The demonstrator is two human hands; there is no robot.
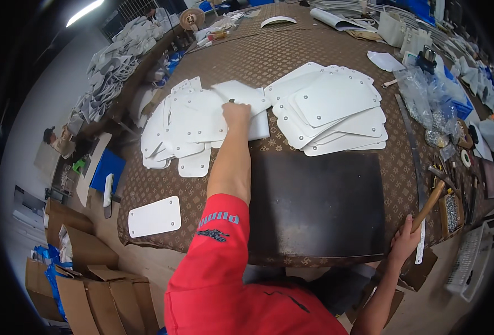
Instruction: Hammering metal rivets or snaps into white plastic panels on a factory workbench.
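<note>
My left hand point(237, 115) reaches far forward over the left pile of white panels point(174, 125). Its fingers are closed at the edge of a white panel point(238, 91), which looks slightly blurred and tilted. A small dark spot shows by the fingertips; I cannot make out what it is. My right hand point(404, 241) is wrapped round the wooden handle of a hammer point(429, 202), low at the table's right edge, with the hammer head pointing away. A second pile of white panels point(336, 109), with round metal studs at the corners, lies right of my left hand.
A dark flat mat point(316, 204) lies on the patterned table point(291, 44) before me. One single white panel point(154, 216) rests near the left edge. Along the right stand a long metal ruler point(411, 145), a plastic bag point(417, 92) and a box of small metal parts point(451, 212).
</note>
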